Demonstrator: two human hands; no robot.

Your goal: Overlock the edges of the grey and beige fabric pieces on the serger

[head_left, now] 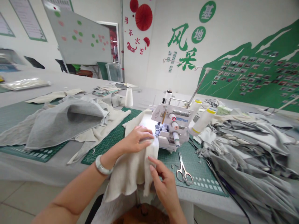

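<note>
Head view: the cream cloth (pixel 123 175) lies in front of me, just left of the sewing machine (pixel 171 124), its far part in the bright light by the needle area. Its long axis runs away from me, leaning slightly left at the near end, which drapes down over the front edge of the table (pixel 77 78) in loose folds. A narrower strip along its right side points down toward me.

My left hand (pixel 139 140) comes in from the lower left, palm down on the cloth, fingers reaching right toward the machine, thumb apart from them. A pale bangle (pixel 102 165) circles that wrist. My right hand (pixel 163 177) slants up and left from the lower right, thumb and index fingertip close together at the strip; I cannot tell whether they pinch it. Scissors (pixel 183 169) lie to its right on the green mat (pixel 201 165).
</note>
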